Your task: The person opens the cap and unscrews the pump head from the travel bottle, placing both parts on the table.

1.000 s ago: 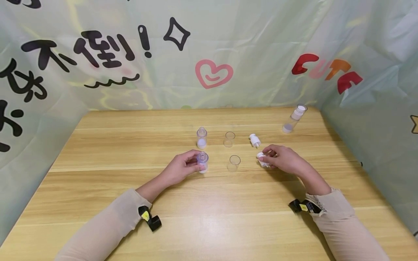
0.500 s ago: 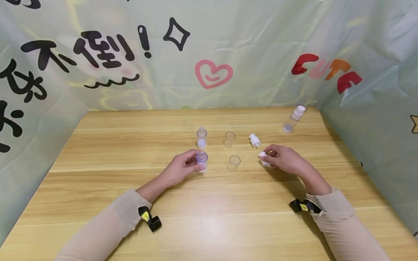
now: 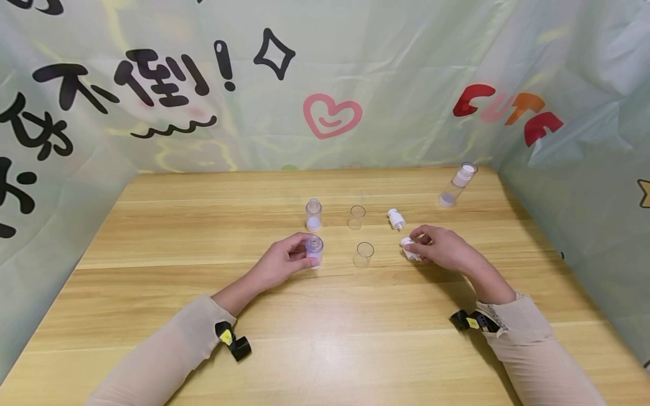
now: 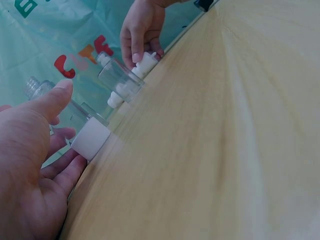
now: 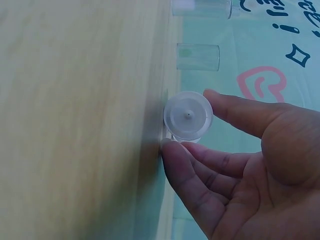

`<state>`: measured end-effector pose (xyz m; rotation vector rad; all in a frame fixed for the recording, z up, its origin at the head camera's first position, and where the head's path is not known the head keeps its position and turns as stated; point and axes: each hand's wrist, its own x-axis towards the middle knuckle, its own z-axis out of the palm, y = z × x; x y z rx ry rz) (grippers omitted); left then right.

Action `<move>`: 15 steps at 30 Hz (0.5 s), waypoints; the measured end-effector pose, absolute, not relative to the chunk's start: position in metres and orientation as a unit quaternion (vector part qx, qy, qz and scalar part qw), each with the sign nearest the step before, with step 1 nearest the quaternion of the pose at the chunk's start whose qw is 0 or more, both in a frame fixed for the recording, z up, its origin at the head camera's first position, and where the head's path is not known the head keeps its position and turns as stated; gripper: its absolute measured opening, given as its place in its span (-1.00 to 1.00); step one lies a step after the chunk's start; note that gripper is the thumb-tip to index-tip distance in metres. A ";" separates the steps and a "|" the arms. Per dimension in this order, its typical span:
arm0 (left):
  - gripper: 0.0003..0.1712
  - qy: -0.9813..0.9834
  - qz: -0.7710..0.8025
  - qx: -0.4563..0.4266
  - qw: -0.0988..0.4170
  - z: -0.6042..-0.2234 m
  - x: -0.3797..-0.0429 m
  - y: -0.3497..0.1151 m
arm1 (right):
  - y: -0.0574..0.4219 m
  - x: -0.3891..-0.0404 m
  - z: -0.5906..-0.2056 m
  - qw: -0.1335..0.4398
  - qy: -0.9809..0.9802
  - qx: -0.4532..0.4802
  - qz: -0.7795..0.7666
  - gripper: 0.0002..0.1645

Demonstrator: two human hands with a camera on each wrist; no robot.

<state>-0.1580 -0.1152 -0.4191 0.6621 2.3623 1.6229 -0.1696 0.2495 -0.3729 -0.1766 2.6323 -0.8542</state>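
Clear bottle (image 3: pixel 315 249): standing upright on the wooden table (image 3: pixel 325 338), left hand (image 3: pixel 278 260) gripping it. White pump head (image 5: pixel 188 115): sitting right of the near clear cap (image 3: pixel 363 257), right hand (image 3: pixel 440 246) pinching it. Step apparently in hand: positioning parts, next move seemingly calling for steady fingers.

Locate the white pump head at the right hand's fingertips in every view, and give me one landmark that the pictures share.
Head: right of centre, the white pump head is at the right hand's fingertips.
Left wrist: upper middle, slightly left of centre, the white pump head is under the fingers.
Right wrist: near the centre, the white pump head turns a round end toward the camera.
Shared landmark: the right hand.
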 end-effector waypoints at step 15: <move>-0.50 0.794 0.554 0.225 0.106 -0.400 -0.149 -0.113 | 0.250 -0.170 -0.373 0.186 0.932 -0.063 -0.304 -0.33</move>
